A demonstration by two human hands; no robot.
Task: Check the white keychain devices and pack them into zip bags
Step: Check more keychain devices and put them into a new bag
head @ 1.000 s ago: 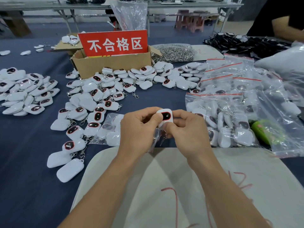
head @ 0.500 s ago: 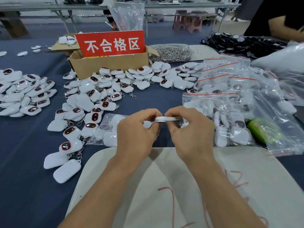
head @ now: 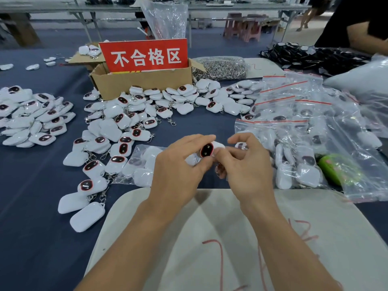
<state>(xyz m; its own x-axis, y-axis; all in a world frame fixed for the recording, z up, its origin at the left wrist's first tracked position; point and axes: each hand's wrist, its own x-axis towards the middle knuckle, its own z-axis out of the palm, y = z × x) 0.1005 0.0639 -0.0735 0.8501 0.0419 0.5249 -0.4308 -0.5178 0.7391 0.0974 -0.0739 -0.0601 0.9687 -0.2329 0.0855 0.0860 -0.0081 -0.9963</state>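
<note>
So the white keychain device point(head: 206, 149) has been turned again: a second ago its dark oval face pointed up at the camera, half a second ago it was edge-on between both hands, and now the face shows again, tipped on its side. It sits in the air just above the near part of the table point(head: 31, 206), right over a partly filled zip bag point(head: 142, 162).

Grip-wise, the left hand point(head: 178, 171) has its fingers curled round the device and carries most of it. The right hand point(head: 247, 171) looks like it pinches the near edge with the thumb and a lower finger, while its index finger is lifted clear. The metal clasp hangs down between the hands, a bit blurred.

To me that flipping reads as the check step wrapping up on this one, front and edge both looked at, so bagging isn't done yet. If it passes, I'd guess it goes into that bag under the hands; if not, the cardboard box point(head: 142, 85) with the red sign point(head: 144, 56) is behind the loose pile point(head: 126, 122). Filled zip bags point(head: 294, 156) lie to the right
</note>
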